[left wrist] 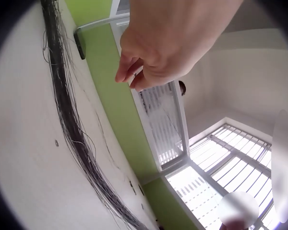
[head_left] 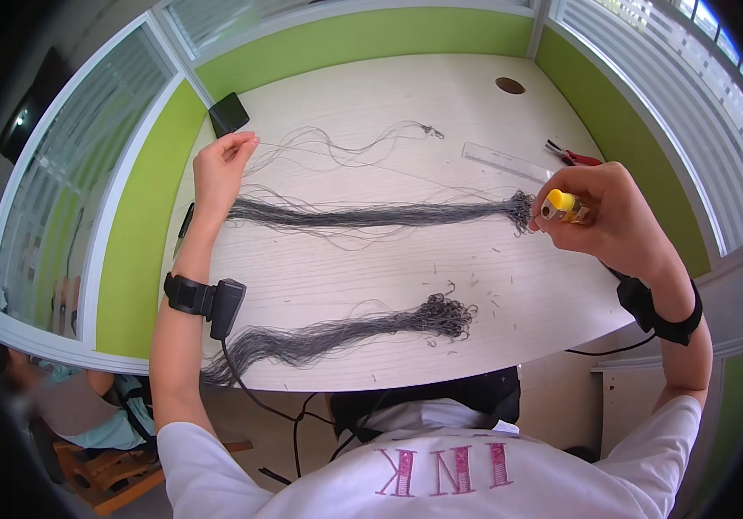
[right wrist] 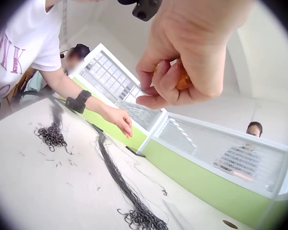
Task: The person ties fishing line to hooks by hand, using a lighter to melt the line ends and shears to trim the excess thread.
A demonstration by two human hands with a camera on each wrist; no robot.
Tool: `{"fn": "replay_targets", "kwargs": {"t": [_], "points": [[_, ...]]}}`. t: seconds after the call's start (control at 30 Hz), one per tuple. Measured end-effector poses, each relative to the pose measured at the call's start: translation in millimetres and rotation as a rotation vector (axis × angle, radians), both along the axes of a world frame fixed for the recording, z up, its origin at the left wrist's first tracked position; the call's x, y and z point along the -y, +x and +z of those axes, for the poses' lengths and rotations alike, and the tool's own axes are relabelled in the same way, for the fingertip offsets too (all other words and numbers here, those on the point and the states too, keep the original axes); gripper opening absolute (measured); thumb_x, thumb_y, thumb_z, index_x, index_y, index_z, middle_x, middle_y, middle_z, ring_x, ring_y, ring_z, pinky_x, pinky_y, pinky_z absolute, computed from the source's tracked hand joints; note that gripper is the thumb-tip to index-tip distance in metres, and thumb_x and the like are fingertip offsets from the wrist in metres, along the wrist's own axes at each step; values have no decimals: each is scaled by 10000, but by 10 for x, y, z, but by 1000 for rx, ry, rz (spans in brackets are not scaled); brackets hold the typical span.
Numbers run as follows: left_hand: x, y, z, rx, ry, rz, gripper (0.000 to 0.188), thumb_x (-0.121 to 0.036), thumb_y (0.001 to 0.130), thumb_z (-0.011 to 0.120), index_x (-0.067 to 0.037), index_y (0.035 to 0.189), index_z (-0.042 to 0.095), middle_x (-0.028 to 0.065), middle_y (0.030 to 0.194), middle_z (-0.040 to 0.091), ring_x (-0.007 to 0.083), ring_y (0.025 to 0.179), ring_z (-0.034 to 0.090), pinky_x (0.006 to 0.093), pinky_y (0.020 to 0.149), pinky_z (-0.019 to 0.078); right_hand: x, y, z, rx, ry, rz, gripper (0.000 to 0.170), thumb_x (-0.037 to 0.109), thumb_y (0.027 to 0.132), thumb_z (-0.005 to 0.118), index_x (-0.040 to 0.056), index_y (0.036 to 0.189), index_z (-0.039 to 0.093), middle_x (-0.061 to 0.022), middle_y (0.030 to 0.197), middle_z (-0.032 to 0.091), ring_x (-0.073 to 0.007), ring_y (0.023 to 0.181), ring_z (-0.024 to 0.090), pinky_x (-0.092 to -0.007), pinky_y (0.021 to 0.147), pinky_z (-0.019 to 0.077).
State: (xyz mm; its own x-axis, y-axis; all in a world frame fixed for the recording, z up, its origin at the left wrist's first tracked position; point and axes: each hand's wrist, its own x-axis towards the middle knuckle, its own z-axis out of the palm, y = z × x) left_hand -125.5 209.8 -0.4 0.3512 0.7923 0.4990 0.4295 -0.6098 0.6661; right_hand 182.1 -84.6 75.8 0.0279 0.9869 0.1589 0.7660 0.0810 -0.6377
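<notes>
white shirt (head_left: pixel 319 484) fills the foreground, its pink letters (head_left: pixel 449 470) reading "ink" upside down in the head view. at the table's (head_left: pixel 371 268) far left corner, a person's left hand (head_left: pixel 222 169) pinches fine line (head_left: pixel 371 169) between thumb and fingertips, narrow and raised. near the right edge, the right hand (head_left: pixel 609 208) is curled round a small yellow-capped object (head_left: pixel 563 203), with no legible brand. a dark line bundle (head_left: pixel 371 214) stretches across the middle from the left edge, its hooks (head_left: pixel 520 212) beside the right hand. a second bundle (head_left: pixel 328 339) lies along the near edge, its hooks (head_left: pixel 447 317) clustered toward the center; short clippings (head_left: pixel 492 301) are scattered nearby. a clear ruler (head_left: pixel 503 160), its markings too small to read, and red-handled pliers (head_left: pixel 575 156) lie toward the right edge.
</notes>
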Motion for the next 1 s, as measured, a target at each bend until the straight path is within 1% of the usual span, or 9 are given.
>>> {"fn": "replay_targets", "kwargs": {"t": [0.2, 0.27, 0.3, 0.33, 0.4, 0.47, 0.53, 0.6, 1.0], "points": [[1171, -359, 681, 431, 128, -17, 241, -122, 919, 492, 89, 968, 598, 144, 923, 631, 183, 850, 610, 271, 815, 471, 342, -54, -96, -345, 83, 102, 98, 19, 685, 600, -17, 776, 600, -57, 697, 625, -98, 612, 582, -204, 572, 461], [1680, -731, 796, 482, -33, -554, 190, -127, 864, 584, 57, 899, 616, 171, 889, 627, 216, 780, 620, 281, 759, 501, 412, -101, -134, -423, 57, 110, 106, 6, 663, 596, -16, 766, 600, -64, 711, 631, -106, 638, 597, -212, 595, 472], [1679, -826, 825, 353, -177, -1115, 172, -99, 767, 698, 35, 855, 637, 185, 891, 629, 218, 725, 631, 259, 668, 528, 434, -136, -150, -497, 31, 134, 116, -7, 640, 591, -14, 756, 599, -72, 724, 637, -115, 665, 613, -220, 617, 482], [1718, -631, 1063, -109, -313, -1522, 201, -56, 675, 767, 29, 808, 643, 187, 881, 631, 233, 687, 638, 256, 607, 540, 448, -171, -161, -570, 3, 160, 129, -20, 618, 586, -13, 746, 598, -79, 737, 643, -123, 691, 628, -227, 639, 493], [1963, -486, 1103, -508, -314, -1611, 331, -138, 680, 784, 8, 938, 636, 206, 992, 618, 223, 815, 652, 225, 603, 528, 416, -234, -206, -564, -39, 246, 134, -40, 612, 597, -14, 743, 595, -78, 754, 642, -123, 717, 626, -226, 656, 491], [2021, -370, 812, -124, -433, -1347, 180, -54, 703, 741, 21, 840, 652, 161, 857, 630, 195, 684, 623, 232, 612, 520, 370, -336, -284, -537, -11, 289, 147, -32, 612, 598, -2, 756, 594, -52, 747, 639, -95, 696, 604, -218, 606, 474], [2225, -151, 446, 294, -651, -721, 166, -50, 751, 694, 23, 892, 647, 123, 839, 627, 134, 652, 587, 193, 565, 470, 295, -399, -375, -487, 18, 322, 133, -29, 621, 638, 15, 738, 593, -53, 760, 642, -82, 617, 580, -193, 524, 430], [2269, 187, 363, 309, -733, -623, 155, -65, 811, 638, 23, 938, 632, 77, 802, 621, 68, 627, 541, 168, 523, 404, 271, -452, -381, -433, 58, 349, 138, -26, 629, 678, 32, 720, 593, -54, 772, 645, -69, 538, 556, -169, 443, 387], [2415, 626, 67, 259, -1210, -785, 185, -82, 852, 604, 50, 981, 588, 46, 775, 606, 67, 666, 538, 191, 595, 436, 280, -498, -453, 239, 393, 465, 274, 104, 577, 732, 55, 735, 514, -21, 702, 548, -190, 492, 535, -299, 401, 397]]}}
